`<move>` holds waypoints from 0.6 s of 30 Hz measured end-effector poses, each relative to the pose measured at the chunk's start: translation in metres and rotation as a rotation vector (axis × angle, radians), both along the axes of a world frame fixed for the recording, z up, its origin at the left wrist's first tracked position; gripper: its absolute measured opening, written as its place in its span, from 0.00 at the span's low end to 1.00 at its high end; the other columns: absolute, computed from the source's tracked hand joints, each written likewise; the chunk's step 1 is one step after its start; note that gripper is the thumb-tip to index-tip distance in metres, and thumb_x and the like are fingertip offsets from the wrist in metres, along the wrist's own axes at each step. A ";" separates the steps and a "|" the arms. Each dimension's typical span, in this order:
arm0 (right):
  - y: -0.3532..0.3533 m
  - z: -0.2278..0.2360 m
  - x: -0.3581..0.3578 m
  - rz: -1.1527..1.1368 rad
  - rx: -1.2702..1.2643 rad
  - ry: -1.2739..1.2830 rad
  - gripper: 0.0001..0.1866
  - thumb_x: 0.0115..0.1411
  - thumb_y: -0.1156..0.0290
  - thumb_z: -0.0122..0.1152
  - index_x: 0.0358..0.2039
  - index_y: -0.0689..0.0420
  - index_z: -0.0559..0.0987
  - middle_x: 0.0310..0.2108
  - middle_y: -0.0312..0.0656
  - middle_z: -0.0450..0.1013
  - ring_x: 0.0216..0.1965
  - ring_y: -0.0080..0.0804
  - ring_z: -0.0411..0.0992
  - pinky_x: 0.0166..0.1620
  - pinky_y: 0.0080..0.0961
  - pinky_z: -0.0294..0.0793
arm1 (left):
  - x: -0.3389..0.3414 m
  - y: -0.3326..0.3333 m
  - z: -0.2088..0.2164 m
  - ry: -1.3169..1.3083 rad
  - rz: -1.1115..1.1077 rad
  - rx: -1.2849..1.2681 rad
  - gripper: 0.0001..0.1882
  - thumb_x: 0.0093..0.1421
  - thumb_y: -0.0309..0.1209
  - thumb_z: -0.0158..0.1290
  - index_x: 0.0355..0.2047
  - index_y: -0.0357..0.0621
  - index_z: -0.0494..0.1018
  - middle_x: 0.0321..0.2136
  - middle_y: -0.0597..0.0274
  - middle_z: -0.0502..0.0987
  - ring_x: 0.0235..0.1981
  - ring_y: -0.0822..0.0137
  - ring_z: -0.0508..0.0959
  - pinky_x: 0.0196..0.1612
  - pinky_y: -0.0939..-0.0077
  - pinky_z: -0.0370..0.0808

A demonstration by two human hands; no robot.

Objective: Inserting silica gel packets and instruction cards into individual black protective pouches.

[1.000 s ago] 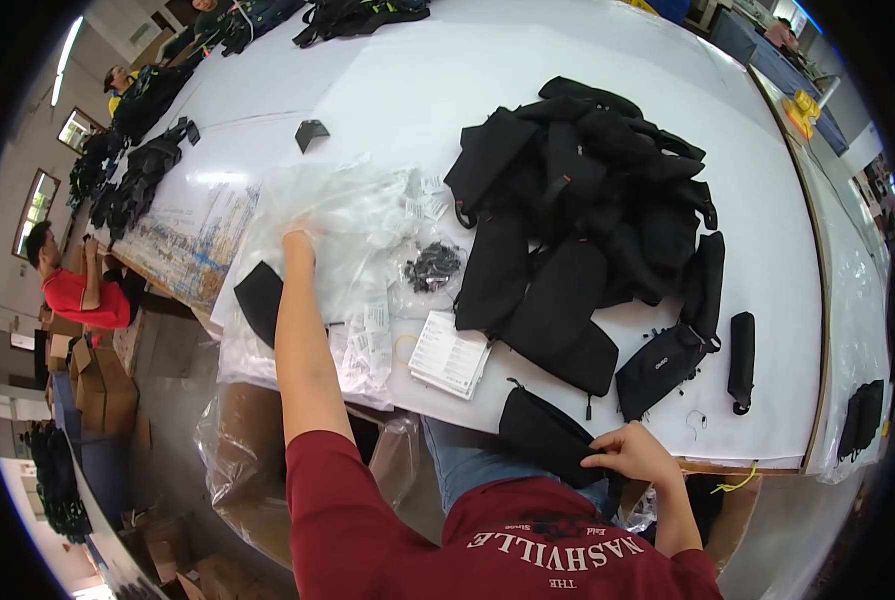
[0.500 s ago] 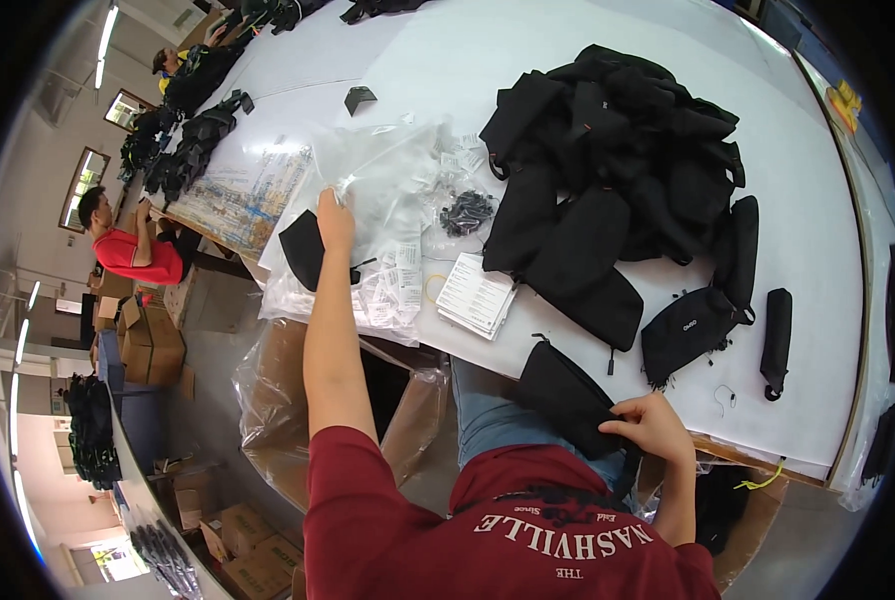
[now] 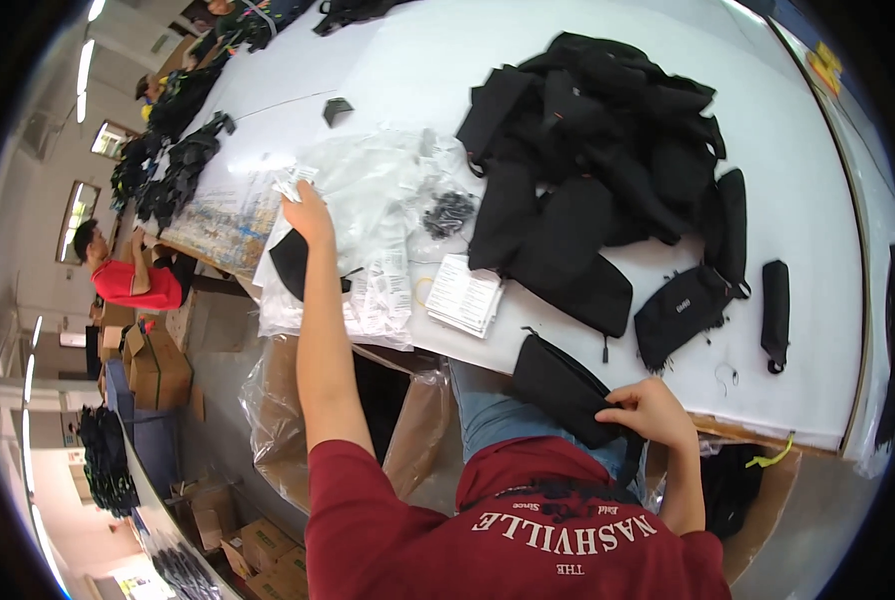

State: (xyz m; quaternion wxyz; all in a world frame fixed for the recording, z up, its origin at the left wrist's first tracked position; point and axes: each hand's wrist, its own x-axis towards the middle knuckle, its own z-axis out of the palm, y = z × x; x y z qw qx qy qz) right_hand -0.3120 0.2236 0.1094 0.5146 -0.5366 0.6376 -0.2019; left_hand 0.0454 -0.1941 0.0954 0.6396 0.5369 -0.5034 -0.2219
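My left hand point(image 3: 308, 212) reaches over the table's left part, fingers pinched on a thin clear plastic bag point(image 3: 295, 184) with white print. Beneath it spreads a heap of clear plastic bags point(image 3: 378, 190), with a small black pouch point(image 3: 290, 262) partly hidden by my wrist and forearm. Over my lap, my right hand point(image 3: 650, 410) grips a flat black zippered pouch point(image 3: 558, 385) by its right end, thumb and fingers closed on the fabric. The pouch lies against my jeans at the table's edge.
A big pile of black pouches point(image 3: 593, 160) covers the table's middle, with a rolled black pouch point(image 3: 776, 315) to the right. White printed cards point(image 3: 465, 295) and a bag of small black parts point(image 3: 449, 214) lie nearby. A plastic-lined carton point(image 3: 293, 420) stands below; a person in red point(image 3: 133, 275) is at left.
The plastic that stood pulled up at my left fingers now lies flatter, and a small printed bag shows in them. My right hand keeps its hold on the pouch. The view has shifted slightly.
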 end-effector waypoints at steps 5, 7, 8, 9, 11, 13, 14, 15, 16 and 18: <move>-0.002 0.007 0.002 0.003 -0.087 0.031 0.14 0.49 0.61 0.69 0.27 0.60 0.80 0.12 0.45 0.67 0.12 0.35 0.62 0.21 0.27 0.62 | -0.078 0.104 0.009 -0.202 -0.275 0.202 0.16 0.60 0.38 0.54 0.32 0.32 0.71 0.21 0.63 0.72 0.19 0.71 0.69 0.23 0.75 0.66; -0.004 0.012 0.005 -0.017 -0.038 0.038 0.13 0.48 0.62 0.68 0.27 0.59 0.81 0.13 0.46 0.69 0.13 0.38 0.66 0.22 0.28 0.63 | -0.099 0.165 -0.014 -0.396 -0.494 0.241 0.17 0.60 0.38 0.55 0.32 0.31 0.73 0.25 0.52 0.75 0.28 0.59 0.74 0.34 0.64 0.70; -0.004 0.013 0.007 -0.012 -0.073 0.036 0.13 0.48 0.62 0.68 0.27 0.58 0.81 0.13 0.46 0.69 0.14 0.39 0.66 0.23 0.28 0.64 | -0.102 0.188 -0.031 -0.567 -0.536 0.177 0.15 0.60 0.35 0.55 0.34 0.30 0.72 0.27 0.46 0.76 0.32 0.53 0.76 0.37 0.64 0.71; -0.003 0.014 0.009 -0.005 -0.107 0.034 0.12 0.48 0.62 0.68 0.27 0.58 0.82 0.13 0.46 0.69 0.15 0.40 0.67 0.23 0.28 0.65 | -0.110 0.207 -0.047 -0.528 -0.647 0.002 0.11 0.59 0.30 0.54 0.36 0.32 0.71 0.29 0.45 0.75 0.34 0.48 0.76 0.39 0.63 0.71; 0.003 0.015 0.008 0.004 -0.116 0.053 0.12 0.48 0.62 0.68 0.27 0.57 0.82 0.14 0.46 0.70 0.16 0.42 0.68 0.24 0.29 0.66 | -0.135 0.236 -0.035 -0.527 -0.896 0.113 0.09 0.56 0.26 0.54 0.36 0.36 0.71 0.32 0.48 0.72 0.35 0.46 0.74 0.39 0.65 0.71; 0.007 0.017 0.010 0.043 -0.137 0.067 0.12 0.48 0.61 0.67 0.27 0.56 0.82 0.14 0.46 0.70 0.17 0.43 0.69 0.25 0.30 0.68 | -0.142 0.241 -0.042 -0.566 -1.008 0.286 0.11 0.55 0.27 0.55 0.37 0.36 0.70 0.34 0.49 0.71 0.37 0.47 0.73 0.40 0.66 0.70; 0.008 0.018 0.012 0.047 -0.155 0.105 0.11 0.48 0.61 0.67 0.27 0.56 0.82 0.15 0.46 0.71 0.18 0.43 0.70 0.26 0.31 0.69 | -0.145 0.240 -0.045 -0.569 -1.012 0.287 0.11 0.55 0.27 0.55 0.37 0.36 0.70 0.34 0.49 0.71 0.37 0.47 0.73 0.40 0.66 0.70; 0.010 0.018 0.013 0.051 -0.174 0.143 0.11 0.49 0.61 0.67 0.27 0.55 0.82 0.16 0.46 0.71 0.19 0.44 0.71 0.27 0.32 0.69 | -0.149 0.237 -0.046 -0.620 -1.009 0.217 0.12 0.55 0.28 0.56 0.38 0.37 0.70 0.35 0.50 0.71 0.38 0.48 0.73 0.41 0.65 0.70; 0.012 0.017 0.014 0.047 -0.175 0.139 0.11 0.49 0.61 0.67 0.27 0.55 0.82 0.16 0.46 0.71 0.19 0.44 0.71 0.27 0.32 0.69 | -0.151 0.236 -0.046 -0.669 -1.006 0.146 0.13 0.55 0.30 0.57 0.39 0.38 0.70 0.37 0.51 0.71 0.39 0.49 0.72 0.42 0.65 0.70; 0.016 0.012 0.015 0.042 -0.258 0.145 0.12 0.48 0.61 0.68 0.26 0.56 0.82 0.15 0.43 0.72 0.17 0.42 0.70 0.25 0.28 0.68 | -0.149 0.234 -0.042 -0.722 -1.026 0.155 0.14 0.55 0.31 0.57 0.39 0.39 0.70 0.38 0.52 0.71 0.41 0.50 0.72 0.44 0.64 0.69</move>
